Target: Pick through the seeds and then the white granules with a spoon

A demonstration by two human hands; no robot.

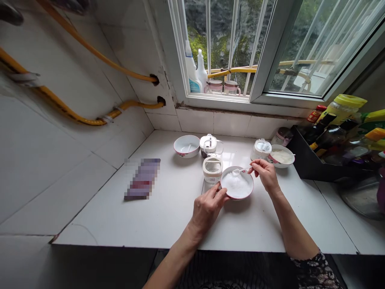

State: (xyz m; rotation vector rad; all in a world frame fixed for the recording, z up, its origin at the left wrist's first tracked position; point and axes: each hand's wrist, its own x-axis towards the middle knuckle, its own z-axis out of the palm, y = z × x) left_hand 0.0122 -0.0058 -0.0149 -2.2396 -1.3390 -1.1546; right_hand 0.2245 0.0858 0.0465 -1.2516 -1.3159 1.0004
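My left hand (209, 204) grips the near-left rim of a white bowl (248, 193) with a red edge, tilted a little. White granules (237, 185) fill much of the bowl. In my right hand (264, 173) the handle of a small white spoon (237, 171) is pinched, its head at the granules near the far side. Just left of the bowl stands a clear seasoning jar (212, 168) with a cream-rimmed lid. Behind it is another lidded jar (208, 144) with dark contents. A third jar (261, 148) stands beyond my right hand.
An open bowl (186, 146) with a spoon sits at the back left. Another bowl (281, 155) of whitish contents is at the right, beside a black box (315, 166) of bottles. A blurred flat packet (142, 179) lies on the white counter (168, 224). The window (255, 96) is behind.
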